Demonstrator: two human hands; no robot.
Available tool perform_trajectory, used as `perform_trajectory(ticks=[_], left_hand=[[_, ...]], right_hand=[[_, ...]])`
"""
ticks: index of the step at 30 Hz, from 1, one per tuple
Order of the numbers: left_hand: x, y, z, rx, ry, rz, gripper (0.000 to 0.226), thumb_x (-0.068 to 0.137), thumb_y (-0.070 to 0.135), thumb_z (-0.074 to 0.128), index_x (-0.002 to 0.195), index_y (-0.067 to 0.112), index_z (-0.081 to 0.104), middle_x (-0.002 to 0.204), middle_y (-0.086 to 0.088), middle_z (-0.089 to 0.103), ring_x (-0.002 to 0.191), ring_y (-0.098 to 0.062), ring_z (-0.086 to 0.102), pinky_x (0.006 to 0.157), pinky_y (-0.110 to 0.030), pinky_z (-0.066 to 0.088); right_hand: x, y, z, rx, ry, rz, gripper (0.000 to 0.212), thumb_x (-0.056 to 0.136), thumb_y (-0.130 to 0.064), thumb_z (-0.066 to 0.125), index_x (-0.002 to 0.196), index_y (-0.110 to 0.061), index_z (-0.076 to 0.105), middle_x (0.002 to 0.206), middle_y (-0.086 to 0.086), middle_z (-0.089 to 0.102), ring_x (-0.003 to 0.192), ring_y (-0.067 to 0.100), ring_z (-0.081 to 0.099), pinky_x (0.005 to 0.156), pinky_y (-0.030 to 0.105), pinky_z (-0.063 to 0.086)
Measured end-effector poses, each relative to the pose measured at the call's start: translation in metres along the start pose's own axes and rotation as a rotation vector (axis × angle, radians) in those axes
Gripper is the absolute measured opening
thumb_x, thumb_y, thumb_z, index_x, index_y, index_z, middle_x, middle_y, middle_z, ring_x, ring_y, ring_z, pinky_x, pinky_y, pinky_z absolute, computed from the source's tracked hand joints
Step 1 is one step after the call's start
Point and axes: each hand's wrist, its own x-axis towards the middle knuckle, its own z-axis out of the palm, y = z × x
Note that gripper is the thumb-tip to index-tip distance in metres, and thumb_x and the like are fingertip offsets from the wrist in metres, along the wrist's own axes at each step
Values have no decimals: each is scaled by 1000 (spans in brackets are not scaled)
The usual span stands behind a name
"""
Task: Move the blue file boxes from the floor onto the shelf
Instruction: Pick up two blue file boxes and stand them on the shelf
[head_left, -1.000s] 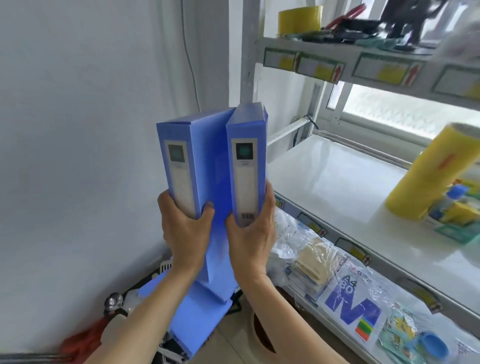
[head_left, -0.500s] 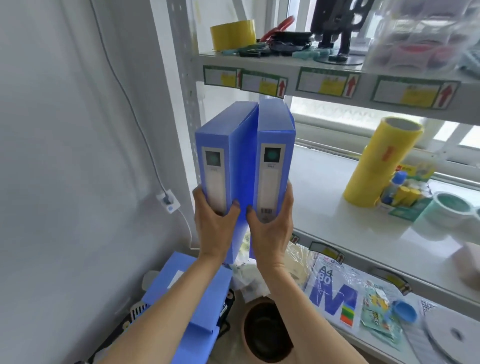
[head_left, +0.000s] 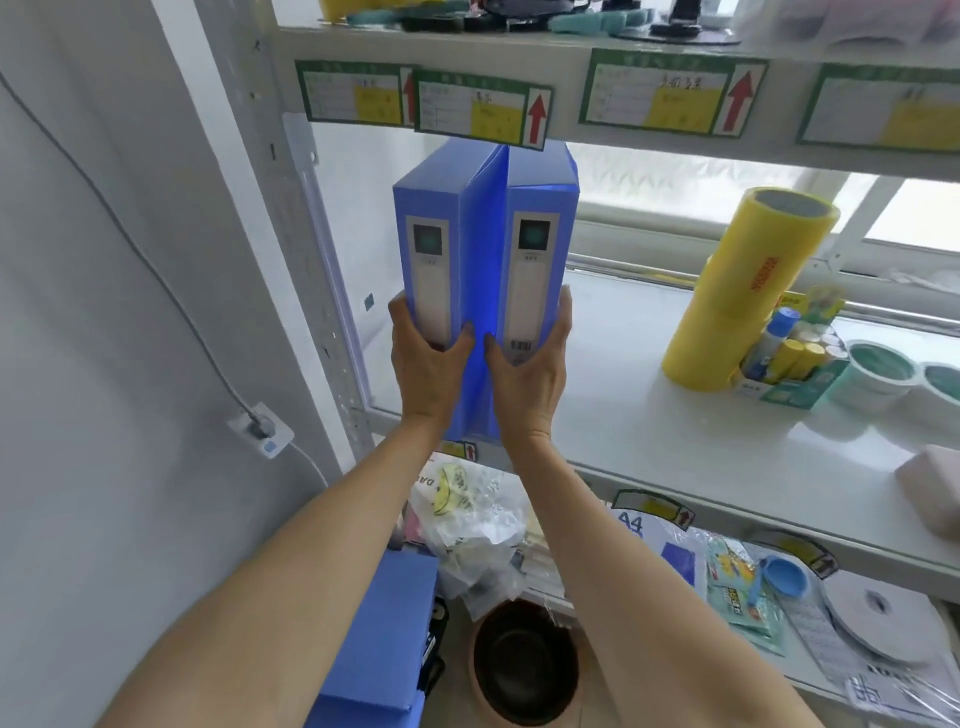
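Observation:
Two blue file boxes stand upright side by side, spines toward me, at the left end of the white shelf (head_left: 649, 415). My left hand (head_left: 427, 358) grips the left blue file box (head_left: 434, 228) at its lower spine. My right hand (head_left: 530, 369) grips the right blue file box (head_left: 540, 228) the same way. Their bottoms sit at the shelf's front edge; I cannot tell whether they rest on it. More blue file boxes (head_left: 384, 639) lie on the floor below, partly hidden by my left arm.
A tall yellow roll (head_left: 748, 286), glue bottles (head_left: 789, 353) and tape rolls (head_left: 878, 374) stand on the shelf to the right. The upper shelf's edge with labels (head_left: 483, 109) hangs just above the boxes. A grey upright post (head_left: 291, 234) is at left. A brown pot (head_left: 524, 665) sits on the floor.
Both hands have carried the two boxes up and forward from near the wall to the left end of the shelf, beneath the upper shelf's labels.

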Motion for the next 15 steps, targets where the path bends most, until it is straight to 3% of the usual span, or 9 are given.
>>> perform_trajectory(ticks=[9, 15], left_hand=[[36, -25, 22, -31, -43, 24, 57, 80, 25, 74, 123, 7, 41, 122, -11, 58, 96, -18, 63, 73, -11, 55], [44, -29, 26, -18, -112, 13, 66, 81, 33, 75, 130, 9, 37, 130, -10, 57, 102, -29, 66, 80, -40, 61]], right_hand=[[23, 25, 20, 8, 38, -11, 87, 79, -20, 78, 148, -23, 27, 146, -2, 42, 129, 12, 44, 98, 31, 51], [26, 24, 32, -23, 27, 22, 89, 81, -29, 77, 150, -28, 21, 151, -5, 36, 134, 15, 42, 98, 38, 53]])
